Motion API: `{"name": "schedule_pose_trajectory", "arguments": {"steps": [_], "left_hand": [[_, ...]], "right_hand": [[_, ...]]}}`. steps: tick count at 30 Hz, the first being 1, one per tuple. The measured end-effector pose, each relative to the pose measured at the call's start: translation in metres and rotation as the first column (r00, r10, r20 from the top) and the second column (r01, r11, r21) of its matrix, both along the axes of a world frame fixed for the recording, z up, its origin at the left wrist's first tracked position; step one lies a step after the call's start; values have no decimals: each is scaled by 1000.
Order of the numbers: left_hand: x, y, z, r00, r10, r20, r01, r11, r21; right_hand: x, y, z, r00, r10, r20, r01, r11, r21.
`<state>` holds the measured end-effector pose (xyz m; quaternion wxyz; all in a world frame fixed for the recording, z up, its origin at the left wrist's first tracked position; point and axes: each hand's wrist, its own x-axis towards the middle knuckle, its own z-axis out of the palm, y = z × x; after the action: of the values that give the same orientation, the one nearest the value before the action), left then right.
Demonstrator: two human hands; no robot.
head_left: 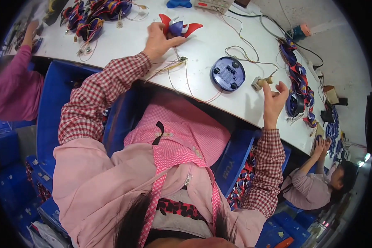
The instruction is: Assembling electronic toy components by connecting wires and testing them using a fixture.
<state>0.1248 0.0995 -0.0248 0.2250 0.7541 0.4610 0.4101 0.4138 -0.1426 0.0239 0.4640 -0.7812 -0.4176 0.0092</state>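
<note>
My left hand grips a small winged toy part on the table, blue and silver in the middle with red wings. Thin coloured wires trail below it to the table edge. My right hand is raised with thumb and fingers apart. Its fingertips are beside a small metal block with a yellowish end and wires; whether they touch it I cannot tell. Between my hands a round dark-blue plastic base lies with its slotted inside up.
Wired blue-and-red toy parts lie piled at the far left and in a row on the right. A pale instrument box stands at the back. Blue bins sit below the table edge. Co-workers sit at left and right.
</note>
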Motion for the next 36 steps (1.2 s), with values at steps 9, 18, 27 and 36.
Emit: {"name": "schedule_pose_trajectory", "arguments": {"steps": [9, 18, 27, 36], "left_hand": [[57, -66, 33, 817, -573, -57, 572, 819, -41], [114, -54, 0, 807, -496, -321, 447, 868, -218], [109, -67, -4, 877, -455, -155, 434, 888, -152], [109, -74, -2, 899, -420, -124, 401, 903, -154]], "right_hand": [[33, 27, 7, 883, 98, -459, -144, 987, -65], [-58, 52, 0, 913, 340, -226, -314, 939, 143], [-76, 50, -18, 870, 307, 387, -340, 940, 18], [-70, 57, -11, 905, 362, 223, -349, 932, -98]]}}
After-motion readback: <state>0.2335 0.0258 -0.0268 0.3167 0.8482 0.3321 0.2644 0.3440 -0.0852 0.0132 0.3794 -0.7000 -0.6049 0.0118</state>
